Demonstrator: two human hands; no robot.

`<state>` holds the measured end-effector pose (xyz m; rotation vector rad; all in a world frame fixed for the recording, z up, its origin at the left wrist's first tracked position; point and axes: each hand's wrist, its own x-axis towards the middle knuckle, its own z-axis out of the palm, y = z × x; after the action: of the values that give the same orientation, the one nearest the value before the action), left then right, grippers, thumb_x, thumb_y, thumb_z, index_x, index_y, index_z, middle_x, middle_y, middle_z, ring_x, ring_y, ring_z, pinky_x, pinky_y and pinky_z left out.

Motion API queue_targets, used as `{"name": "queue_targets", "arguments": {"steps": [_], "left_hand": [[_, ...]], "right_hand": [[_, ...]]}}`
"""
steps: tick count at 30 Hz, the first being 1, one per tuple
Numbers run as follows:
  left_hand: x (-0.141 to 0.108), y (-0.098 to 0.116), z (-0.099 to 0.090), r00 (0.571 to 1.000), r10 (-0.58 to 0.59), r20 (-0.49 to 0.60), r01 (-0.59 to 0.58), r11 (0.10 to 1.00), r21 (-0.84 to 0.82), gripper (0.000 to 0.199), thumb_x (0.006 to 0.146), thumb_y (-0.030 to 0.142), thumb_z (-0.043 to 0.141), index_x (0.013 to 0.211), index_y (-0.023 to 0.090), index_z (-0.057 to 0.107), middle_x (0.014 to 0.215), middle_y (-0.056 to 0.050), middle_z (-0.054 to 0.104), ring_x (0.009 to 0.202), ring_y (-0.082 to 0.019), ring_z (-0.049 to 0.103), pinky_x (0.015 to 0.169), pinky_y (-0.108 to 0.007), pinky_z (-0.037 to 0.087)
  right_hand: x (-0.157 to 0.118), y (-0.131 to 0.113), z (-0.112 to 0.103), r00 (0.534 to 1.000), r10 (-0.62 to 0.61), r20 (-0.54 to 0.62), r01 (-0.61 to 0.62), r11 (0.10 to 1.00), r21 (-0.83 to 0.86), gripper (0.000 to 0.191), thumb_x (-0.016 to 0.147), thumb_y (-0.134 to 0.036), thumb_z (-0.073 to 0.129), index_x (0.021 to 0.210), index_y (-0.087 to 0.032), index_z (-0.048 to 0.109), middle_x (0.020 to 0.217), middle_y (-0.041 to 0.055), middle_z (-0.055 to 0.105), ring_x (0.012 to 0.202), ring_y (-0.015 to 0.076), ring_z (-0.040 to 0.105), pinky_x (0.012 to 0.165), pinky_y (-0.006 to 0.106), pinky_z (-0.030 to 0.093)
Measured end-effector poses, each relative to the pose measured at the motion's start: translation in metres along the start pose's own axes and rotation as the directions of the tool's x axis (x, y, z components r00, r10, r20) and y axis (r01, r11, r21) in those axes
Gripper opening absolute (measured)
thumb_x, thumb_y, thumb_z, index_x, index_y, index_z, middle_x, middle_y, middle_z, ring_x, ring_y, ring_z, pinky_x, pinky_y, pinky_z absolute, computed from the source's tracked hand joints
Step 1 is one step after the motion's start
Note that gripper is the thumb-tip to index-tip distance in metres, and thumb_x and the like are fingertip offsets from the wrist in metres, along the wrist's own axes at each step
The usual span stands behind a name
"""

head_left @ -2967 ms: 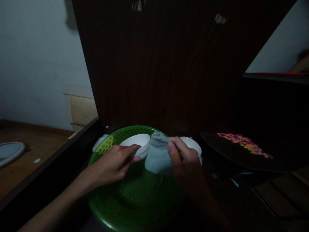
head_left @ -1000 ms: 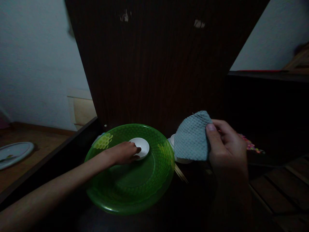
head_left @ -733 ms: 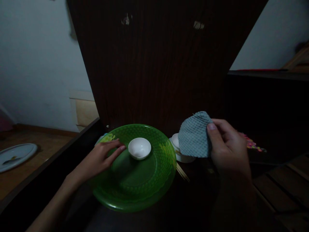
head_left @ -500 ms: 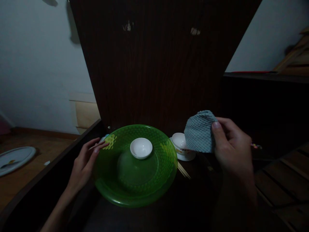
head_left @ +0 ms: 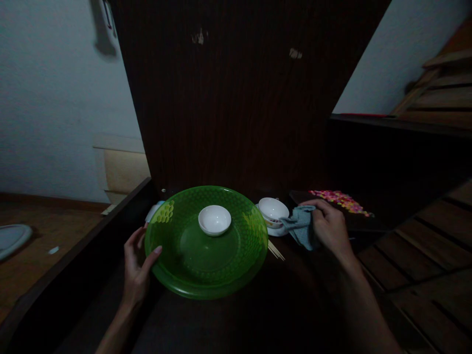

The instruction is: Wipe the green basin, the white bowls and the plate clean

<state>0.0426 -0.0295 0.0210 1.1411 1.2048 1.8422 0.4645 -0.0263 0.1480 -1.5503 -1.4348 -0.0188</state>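
A green plastic basin [head_left: 208, 282] with yellow honeycomb patches stands on a dark surface. Inside it sits a small white bowl [head_left: 215, 220]. My left hand [head_left: 137, 268] grips the basin's left rim, thumb over the edge and fingers on the outer side. To the right of the basin, my right hand [head_left: 329, 227] pinches a crumpled grey-blue cloth [head_left: 303, 227]. The cloth hangs beside a white bowl [head_left: 273, 209] that rests on another white dish. Several thin wooden chopsticks [head_left: 276, 250] lie partly under the basin's right rim.
A tall dark wooden panel [head_left: 236, 108] rises behind the basin. On the left runs a dark raised edge [head_left: 92, 246]. Pink and yellow decoration [head_left: 341, 200] shows on a dark piece at right. Wooden slats [head_left: 420, 265] are farther right. A pale oval object [head_left: 13, 241] lies on the floor.
My left hand has closed on the basin's rim. My right hand has lowered the cloth, which was held spread out and is now bunched, beside the white bowl.
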Motion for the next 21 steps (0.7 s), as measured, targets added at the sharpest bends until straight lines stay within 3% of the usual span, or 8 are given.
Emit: {"name": "queue_targets", "arguments": {"steps": [3, 5, 12, 21], "left_hand": [[0.000, 0.001, -0.001, 0.994, -0.108, 0.022, 0.108, 0.994, 0.019, 0.067, 0.073, 0.041, 0.077, 0.132, 0.028, 0.050, 0.149, -0.008, 0.049, 0.141, -0.034, 0.041, 0.116, -0.052, 0.034], [0.000, 0.001, -0.003, 0.984, -0.177, 0.021, 0.177, 0.984, 0.014, 0.070, 0.071, 0.043, 0.077, 0.134, 0.028, 0.049, 0.142, -0.008, 0.054, 0.135, -0.035, 0.048, 0.113, -0.053, 0.038], [0.001, 0.001, -0.004, 0.979, -0.202, 0.032, 0.201, 0.979, 0.021, 0.073, 0.069, 0.040, 0.076, 0.135, 0.029, 0.048, 0.137, -0.006, 0.059, 0.129, -0.034, 0.054, 0.104, -0.046, 0.049], [0.001, 0.002, -0.007, 0.975, -0.219, 0.027, 0.219, 0.976, 0.002, 0.077, 0.066, 0.039, 0.078, 0.136, 0.029, 0.049, 0.137, -0.007, 0.059, 0.127, -0.034, 0.056, 0.095, -0.042, 0.054]], "right_hand": [[0.000, 0.028, 0.004, 0.979, 0.176, 0.102, -0.169, 0.983, -0.070, 0.030, 0.071, -0.028, 0.041, 0.070, -0.020, 0.070, 0.069, 0.0057, 0.069, 0.068, 0.0224, 0.062, 0.066, 0.033, 0.044], [0.000, 0.045, 0.009, 0.950, 0.265, 0.162, -0.256, 0.964, -0.073, 0.030, 0.071, -0.031, 0.041, 0.068, -0.020, 0.069, 0.066, 0.0063, 0.068, 0.067, 0.0229, 0.061, 0.064, 0.033, 0.043], [0.005, 0.087, 0.044, 0.893, 0.440, 0.093, -0.439, 0.898, -0.033, 0.023, 0.074, -0.038, 0.050, 0.078, -0.021, 0.066, 0.088, 0.0087, 0.072, 0.091, 0.0263, 0.065, 0.081, 0.036, 0.049], [0.017, 0.115, 0.072, 0.830, 0.546, 0.116, -0.546, 0.837, -0.033, 0.024, 0.072, -0.044, 0.063, 0.078, -0.021, 0.062, 0.076, 0.0068, 0.069, 0.080, 0.0244, 0.066, 0.066, 0.031, 0.051]]}}
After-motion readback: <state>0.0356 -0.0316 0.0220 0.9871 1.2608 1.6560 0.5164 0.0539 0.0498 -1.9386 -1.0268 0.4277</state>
